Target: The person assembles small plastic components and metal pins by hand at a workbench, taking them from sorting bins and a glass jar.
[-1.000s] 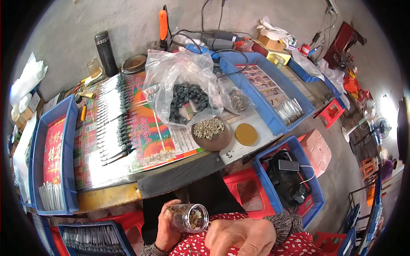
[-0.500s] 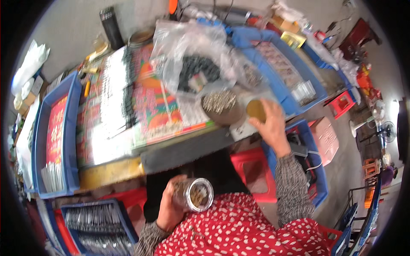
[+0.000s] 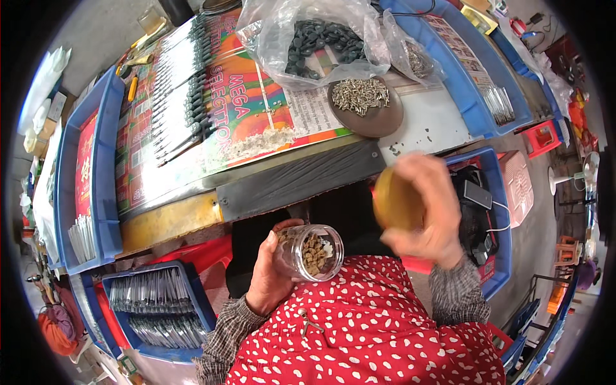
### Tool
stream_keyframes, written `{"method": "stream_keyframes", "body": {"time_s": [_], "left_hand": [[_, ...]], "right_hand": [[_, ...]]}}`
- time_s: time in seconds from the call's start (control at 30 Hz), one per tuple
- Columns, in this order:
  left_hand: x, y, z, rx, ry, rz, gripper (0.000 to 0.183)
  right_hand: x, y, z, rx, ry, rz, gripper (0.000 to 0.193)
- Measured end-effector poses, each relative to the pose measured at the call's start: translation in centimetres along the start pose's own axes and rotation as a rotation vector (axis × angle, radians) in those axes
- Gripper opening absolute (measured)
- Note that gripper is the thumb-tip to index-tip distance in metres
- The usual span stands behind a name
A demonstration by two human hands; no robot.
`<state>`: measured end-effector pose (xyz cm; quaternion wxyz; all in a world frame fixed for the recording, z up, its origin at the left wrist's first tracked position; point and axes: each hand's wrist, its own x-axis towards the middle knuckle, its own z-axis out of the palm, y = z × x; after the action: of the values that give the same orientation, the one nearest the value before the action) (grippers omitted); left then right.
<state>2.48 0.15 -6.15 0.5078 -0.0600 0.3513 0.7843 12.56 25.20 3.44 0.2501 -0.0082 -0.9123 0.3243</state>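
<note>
Jar [image 3: 308,253], clear and lidless, tilts in the left hand [image 3: 265,274] by the red apron [image 3: 366,321], fingers wrapped round its side. The right hand [image 3: 441,215] grips the gold lid [image 3: 394,202]. Both look light, hard, maybe slippery: best held by side and rim.

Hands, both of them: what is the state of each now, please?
Left hand: closed around a clear jar.
Right hand: holding a round gold lid.

- A table [image 3: 427,119] with a black strip [image 3: 301,179] along its front
- At its left end, a blue tray [image 3: 108,173]
- Beside that, a printed sheet [image 3: 247,138]
- Rightward, a brown plate [image 3: 385,119]
- Farther right, another tray [image 3: 451,77]
</note>
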Motion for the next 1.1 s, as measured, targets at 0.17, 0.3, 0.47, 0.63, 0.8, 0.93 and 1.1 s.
{"method": "stream_keyframes", "body": {"time_s": [0.17,0.3,0.47,0.63,0.8,0.93,1.1], "left_hand": [[-0.3,0.2,1.2,0.065,-0.016,0.031,0.057],[-0.3,0.2,1.4,0.079,-0.006,0.056,0.057],[-0.6,0.4,1.5,0.092,0.006,0.038,0.054],[-0.6,0.2,0.9,0.075,-0.011,0.039,0.052],[-0.5,0.1,1.0,0.077,0.019,0.042,0.05],[-0.4,0.1,1.3,0.118,0.037,0.03,0.048],[-0.2,-0.2,0.7,0.147,-0.029,-0.008,0.047]], "right_hand": [[-1.7,-2.3,4.5,0.338,-0.165,-0.062,0.077],[-1.9,-2.5,5.9,0.347,-0.151,-0.093,0.077],[-1.9,-2.7,6.4,0.334,-0.18,-0.107,0.077],[-2.0,-2.9,6.8,0.348,-0.183,-0.102,0.077],[-2.1,-2.6,7.3,0.308,-0.175,-0.121,0.076],[-2.0,-2.3,7.4,0.266,-0.193,-0.139,0.076],[-2.5,-2.0,7.2,0.216,-0.246,-0.161,0.078]]}}
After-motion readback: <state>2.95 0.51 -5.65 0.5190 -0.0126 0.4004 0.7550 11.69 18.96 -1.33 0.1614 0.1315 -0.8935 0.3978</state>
